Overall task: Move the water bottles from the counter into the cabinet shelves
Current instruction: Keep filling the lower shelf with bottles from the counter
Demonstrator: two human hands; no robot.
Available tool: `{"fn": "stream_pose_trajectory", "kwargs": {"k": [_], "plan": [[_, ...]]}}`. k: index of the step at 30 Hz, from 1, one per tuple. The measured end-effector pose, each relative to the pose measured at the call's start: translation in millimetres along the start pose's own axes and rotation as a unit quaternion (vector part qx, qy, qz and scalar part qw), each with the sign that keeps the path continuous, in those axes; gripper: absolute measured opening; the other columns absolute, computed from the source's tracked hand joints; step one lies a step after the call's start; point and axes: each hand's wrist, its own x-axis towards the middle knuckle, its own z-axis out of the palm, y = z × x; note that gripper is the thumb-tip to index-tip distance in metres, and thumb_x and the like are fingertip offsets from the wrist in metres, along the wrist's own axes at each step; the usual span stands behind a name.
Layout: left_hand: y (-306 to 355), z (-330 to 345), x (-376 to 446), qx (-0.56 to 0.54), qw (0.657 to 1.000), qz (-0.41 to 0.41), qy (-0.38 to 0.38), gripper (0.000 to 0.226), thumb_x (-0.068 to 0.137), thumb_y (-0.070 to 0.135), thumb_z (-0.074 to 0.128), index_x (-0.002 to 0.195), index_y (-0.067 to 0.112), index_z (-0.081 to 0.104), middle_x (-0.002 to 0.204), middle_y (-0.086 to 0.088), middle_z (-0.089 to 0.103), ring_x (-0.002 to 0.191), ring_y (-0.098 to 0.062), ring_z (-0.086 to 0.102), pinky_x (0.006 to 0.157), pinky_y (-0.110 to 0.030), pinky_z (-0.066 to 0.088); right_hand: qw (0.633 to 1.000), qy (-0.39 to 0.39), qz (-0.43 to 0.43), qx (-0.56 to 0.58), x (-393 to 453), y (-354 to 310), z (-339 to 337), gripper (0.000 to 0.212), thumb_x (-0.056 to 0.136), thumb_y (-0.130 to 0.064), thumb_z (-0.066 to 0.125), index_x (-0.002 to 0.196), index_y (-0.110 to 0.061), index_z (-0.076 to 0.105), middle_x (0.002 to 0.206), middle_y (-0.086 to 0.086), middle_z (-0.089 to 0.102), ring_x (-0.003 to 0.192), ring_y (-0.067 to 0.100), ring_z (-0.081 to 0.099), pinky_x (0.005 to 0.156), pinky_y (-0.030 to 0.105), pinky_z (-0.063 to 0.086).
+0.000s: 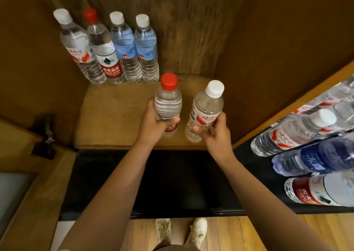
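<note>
1. Floor level, nearest: two pale shoes [181, 231] on wooden floorboards [239, 233].
2. Worktop [172, 181]: black surface. Along its right edge lie several water bottles on their sides, among them a white-capped bottle with red-and-white label [293, 133], a dark blue-labelled bottle [316, 157] and a red-labelled bottle [314, 191].
3. Left hand [151, 124]: grip wrapped round the red-capped bottle [168, 101] at its lower label, bottle upright, near the front edge of the cabinet shelf [107, 116]. Whether its base touches the shelf cannot be told.
4. Right hand [216, 133]: grip of fingers and thumb closed on the white-capped bottle [207, 109], tilted slightly, just beside the red-capped one, towards the shelf's front right corner.
5. Back left corner of the shelf: four bottles upright in a row, touching side by side. Left to right: white cap with red-and-white label [76, 45]; red cap with red label [104, 47]; two white-capped bottles with blue labels [124, 45], [146, 47].
6. Cabinet back wall [191, 30]: dark wood grain.
</note>
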Motion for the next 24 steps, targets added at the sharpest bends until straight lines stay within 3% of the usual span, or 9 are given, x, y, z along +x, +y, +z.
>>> {"fn": "stream_pose_trajectory", "kwargs": {"k": [4, 7, 10, 13, 16, 21, 24], "plan": [[-6, 0, 0, 0.012, 1.0, 0.013, -0.009, 0.069, 0.066, -0.006, 0.076, 0.112, 0.029, 0.038, 0.106, 0.017, 0.054, 0.091, 0.018, 0.056, 0.08, -0.002, 0.041, 1.0, 0.006, 0.004, -0.004, -3, 1, 1, 0.065, 0.08, -0.017, 0.069, 0.133, -0.017, 0.031, 0.127, -0.006, 0.052, 0.12, 0.012, 0.05, 0.099, 0.029, 0.043], [-13, -3, -4, 0.036, 0.999, 0.009, 0.006, 0.076, 0.062, -0.003, 0.08, 0.122, 0.021, 0.039, 0.11, 0.017, 0.055, 0.102, 0.002, 0.056, 0.09, -0.009, 0.042, 1.0, 0.025, 0.01, -0.002, -6, 5, 4, 0.068, 0.079, -0.023, 0.07, 0.135, -0.022, 0.031, 0.123, -0.017, 0.05, 0.119, 0.004, 0.049, 0.099, 0.025, 0.042], [-25, -3, -13, 0.058, 0.996, -0.016, 0.064, 0.089, 0.059, -0.001, 0.083, 0.134, 0.006, 0.036, 0.118, 0.009, 0.053, 0.11, -0.007, 0.053, 0.092, -0.018, 0.042, 0.997, 0.06, 0.014, -0.037, -10, 13, 11, 0.075, 0.074, -0.029, 0.074, 0.136, -0.021, 0.032, 0.125, -0.016, 0.047, 0.12, 0.005, 0.046, 0.101, 0.028, 0.04], [-39, 1, -19, 0.138, 0.983, -0.039, 0.111, 0.073, 0.059, 0.006, 0.084, 0.123, 0.008, 0.05, 0.115, 0.0, 0.061, 0.101, -0.008, 0.055, 0.08, -0.012, 0.038, 0.99, 0.066, -0.004, -0.127, -9, 24, 16, 0.076, 0.072, -0.027, 0.076, 0.134, -0.017, 0.032, 0.128, -0.005, 0.052, 0.12, 0.014, 0.05, 0.097, 0.029, 0.042], [-45, 6, -10, 0.15, 0.978, -0.054, 0.132, 0.064, 0.059, 0.007, 0.084, 0.116, 0.01, 0.055, 0.111, -0.003, 0.064, 0.1, -0.014, 0.059, 0.081, -0.022, 0.045, 0.981, 0.08, -0.009, -0.174, 1, 28, 18, 0.073, 0.073, -0.026, 0.076, 0.13, -0.015, 0.033, 0.128, 0.007, 0.055, 0.117, 0.023, 0.054, 0.091, 0.029, 0.044], [-45, 16, 15, 0.169, 0.974, -0.039, 0.147, 0.063, 0.06, 0.01, 0.084, 0.117, 0.012, 0.055, 0.112, -0.004, 0.065, 0.099, -0.016, 0.061, 0.08, -0.022, 0.045, 0.981, 0.074, -0.017, -0.176, 31, 22, 21, 0.075, 0.073, -0.027, 0.075, 0.133, -0.016, 0.031, 0.128, 0.007, 0.056, 0.116, 0.023, 0.055, 0.087, 0.028, 0.043], [-42, 23, 38, 0.202, 0.967, -0.037, 0.154, 0.061, 0.062, 0.012, 0.083, 0.116, 0.012, 0.055, 0.111, -0.006, 0.066, 0.099, -0.021, 0.062, 0.083, -0.03, 0.048, 0.979, 0.078, 0.005, -0.186, 56, 17, 20, 0.07, 0.073, -0.023, 0.077, 0.128, -0.017, 0.034, 0.121, 0.006, 0.061, 0.111, 0.025, 0.059, 0.082, 0.025, 0.041]]}}
